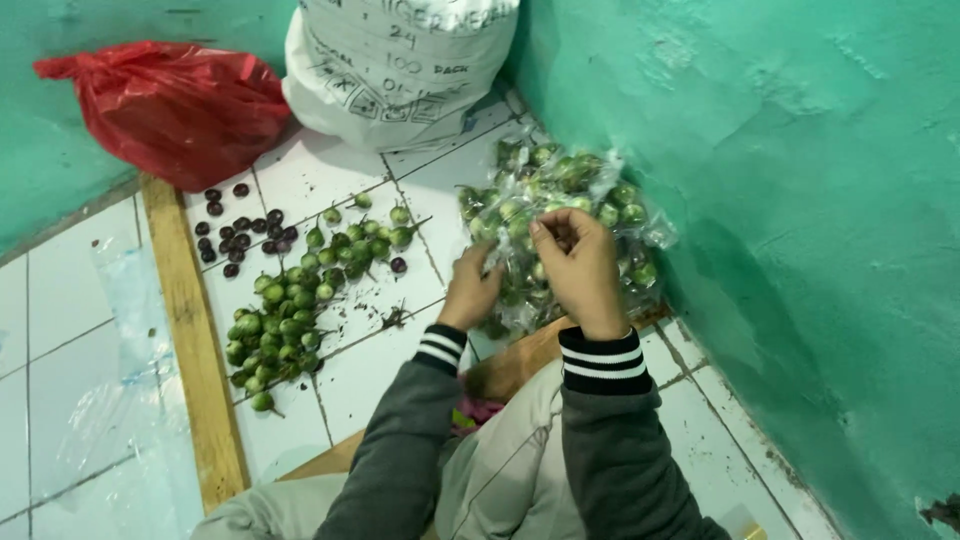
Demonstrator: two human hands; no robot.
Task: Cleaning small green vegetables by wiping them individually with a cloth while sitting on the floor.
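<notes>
Head view. The person sits on a white tiled floor (330,190) in a corner of green walls. Both hands work at a clear plastic bag (560,215) filled with small round green fruits, which lies on the floor against the right-hand wall, directly ahead of the hands.

The right hand (578,270) is raised over the near side of the bag, back of the hand toward the camera. Its fingers (550,232) are pinched together on a gathered fold of the bag's film. The left hand (470,290) sits lower and just to the left, touching the bag's near left edge; its fingers are curled on the film there, though how firm the grip is cannot be told.

The bag extends away from the hands toward the upper right, its long axis running roughly along the wall. The right hand is nearer to the bag's middle.

To the left, well apart from the hands, loose green fruits (290,310) lie heaped on the tiles, with dark purple fruits (235,235) beyond them. A red plastic bag (175,105) and a white sack (395,60) stand at the far wall. A wooden plank (195,340) runs along the floor.
</notes>
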